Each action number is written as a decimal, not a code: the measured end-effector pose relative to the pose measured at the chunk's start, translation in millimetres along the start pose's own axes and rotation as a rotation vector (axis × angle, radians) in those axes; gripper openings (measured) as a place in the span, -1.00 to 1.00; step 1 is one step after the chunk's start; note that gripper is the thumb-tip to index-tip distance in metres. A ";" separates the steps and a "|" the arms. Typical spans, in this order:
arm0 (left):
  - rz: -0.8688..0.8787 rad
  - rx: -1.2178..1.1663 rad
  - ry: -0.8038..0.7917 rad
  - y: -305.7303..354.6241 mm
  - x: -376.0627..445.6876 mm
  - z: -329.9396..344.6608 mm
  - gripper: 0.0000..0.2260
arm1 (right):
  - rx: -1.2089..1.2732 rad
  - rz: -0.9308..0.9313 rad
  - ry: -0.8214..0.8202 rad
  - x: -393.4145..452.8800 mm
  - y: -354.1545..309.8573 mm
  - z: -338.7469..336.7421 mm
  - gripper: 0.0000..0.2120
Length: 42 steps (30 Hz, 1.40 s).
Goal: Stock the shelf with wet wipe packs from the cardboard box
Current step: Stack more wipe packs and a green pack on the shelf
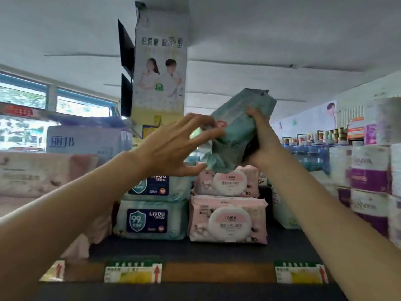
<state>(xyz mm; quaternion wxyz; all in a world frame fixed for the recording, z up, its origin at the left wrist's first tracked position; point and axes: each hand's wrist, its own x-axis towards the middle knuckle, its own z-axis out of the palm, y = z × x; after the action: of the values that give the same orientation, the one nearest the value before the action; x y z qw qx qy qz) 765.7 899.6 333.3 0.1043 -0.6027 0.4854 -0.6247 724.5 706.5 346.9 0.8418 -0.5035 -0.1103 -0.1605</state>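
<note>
The green pack [236, 129] is held tilted above the pink stack [227, 200], long axis rising to the right. The right hand [260, 137] grips its right side, fingers curled round it. The left hand [173, 144], fingers spread and loose, touches its lower left end, above the blue stack [152, 205]

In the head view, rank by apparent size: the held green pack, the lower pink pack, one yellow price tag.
1. Held green pack, though it is nearer the camera.
2. Lower pink pack, nearly alike.
3. Yellow price tag.
</note>
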 end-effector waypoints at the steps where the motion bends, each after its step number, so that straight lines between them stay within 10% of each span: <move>1: -0.092 -0.067 0.009 -7.9 -16.8 -4.7 -0.46 | -0.096 -0.120 0.083 9.2 5.2 2.4 -0.38; 4: -0.529 -0.095 0.081 -33.2 -53.8 -13.0 -0.56 | -0.567 -0.545 0.231 24.1 18.0 13.6 -0.06; 7: -0.868 -0.194 0.010 -46.3 -65.4 -8.4 -0.68 | -0.962 -0.833 0.013 5.9 36.9 29.2 -0.02; 11: -1.243 -0.592 0.195 -50.9 -73.8 -17.4 -0.82 | -1.605 -0.876 -0.093 -26.9 79.8 35.2 0.17; 14: -1.175 -0.758 0.203 -46.5 -82.5 -26.7 -0.86 | -2.008 -1.039 -0.162 -32.8 117.6 31.4 0.20; 19: -0.828 -0.692 -0.265 -39.0 -104.3 -28.7 -0.78 | -2.176 -1.175 -0.166 -29.9 145.5 45.7 0.24; 26: -0.913 -0.737 0.063 -75.4 -96.6 -27.7 -0.75 | -2.233 -1.356 0.061 1.0 96.9 100.4 0.22; 36: -0.957 -0.629 -0.440 -88.8 -107.9 17.9 -0.16 | -2.389 -0.929 -0.177 80.4 99.0 125.2 0.07; 42: -0.935 -0.580 -0.427 -86.9 -120.0 20.0 -0.12 | -2.214 -0.803 -0.323 72.5 82.2 122.0 -0.03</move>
<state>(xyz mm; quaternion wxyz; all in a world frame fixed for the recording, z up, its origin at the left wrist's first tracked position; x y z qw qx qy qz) 852.5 1019.9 314.8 -0.2557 -0.8692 0.2873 -0.3108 819.8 839.0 362.5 -0.1854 -0.9009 -0.1664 -0.3554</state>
